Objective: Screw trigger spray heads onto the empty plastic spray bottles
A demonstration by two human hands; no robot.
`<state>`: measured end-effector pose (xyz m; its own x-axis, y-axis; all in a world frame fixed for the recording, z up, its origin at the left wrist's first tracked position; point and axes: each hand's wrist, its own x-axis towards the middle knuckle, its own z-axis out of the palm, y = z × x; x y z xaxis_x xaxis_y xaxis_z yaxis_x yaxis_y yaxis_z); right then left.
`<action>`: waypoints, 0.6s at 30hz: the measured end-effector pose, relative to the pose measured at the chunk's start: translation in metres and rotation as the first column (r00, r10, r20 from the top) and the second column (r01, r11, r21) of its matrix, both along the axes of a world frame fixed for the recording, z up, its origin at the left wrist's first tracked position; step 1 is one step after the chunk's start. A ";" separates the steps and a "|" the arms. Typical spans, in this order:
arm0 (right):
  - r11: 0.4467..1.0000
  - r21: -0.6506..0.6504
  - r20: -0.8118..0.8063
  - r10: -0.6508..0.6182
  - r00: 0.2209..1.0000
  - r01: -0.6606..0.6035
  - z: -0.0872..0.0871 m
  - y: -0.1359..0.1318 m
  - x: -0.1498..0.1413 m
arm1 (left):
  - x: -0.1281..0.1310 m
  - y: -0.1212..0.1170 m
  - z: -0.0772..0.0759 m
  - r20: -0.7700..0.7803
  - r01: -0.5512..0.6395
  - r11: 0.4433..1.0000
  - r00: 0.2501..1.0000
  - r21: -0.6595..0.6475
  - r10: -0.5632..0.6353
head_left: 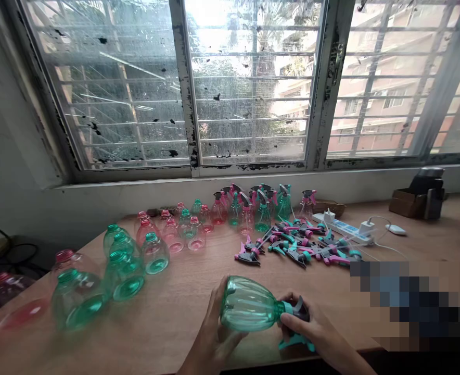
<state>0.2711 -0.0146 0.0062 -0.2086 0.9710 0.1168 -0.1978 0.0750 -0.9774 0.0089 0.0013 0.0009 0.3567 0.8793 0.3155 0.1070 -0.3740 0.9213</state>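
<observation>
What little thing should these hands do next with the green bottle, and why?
I'd probably give the teal collar a small twist with the right hand: it sits at the neck of the green bottle, and the left hand already supports the body. Whether it is tight, I can't tell.

Green bottle [249, 304], clear, ribbed, rounded; held sideways above the table [167, 328], base in left hand [216, 328], neck toward right hand [311, 324]; spray head [301, 311], dark grey with teal collar and teal lower part, at bottle neck, gripped by right hand; thread fit unclear.
</observation>
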 end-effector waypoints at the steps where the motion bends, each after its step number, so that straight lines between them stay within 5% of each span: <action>1: 1.000 0.002 0.002 0.001 1.000 -0.001 0.000 0.000 0.000 | 0.000 0.000 -0.002 0.021 0.008 1.000 1.000 -0.021 -0.007; 11: 1.000 0.004 0.037 0.005 0.999 -0.005 -0.004 0.000 0.001 | -0.001 -0.007 0.009 0.065 0.058 0.988 0.997 -0.142 -0.049; 18: 1.000 0.010 0.033 -0.015 0.999 0.015 -0.002 0.001 0.001 | 0.000 0.001 -0.003 0.099 0.068 0.994 0.993 -0.090 -0.059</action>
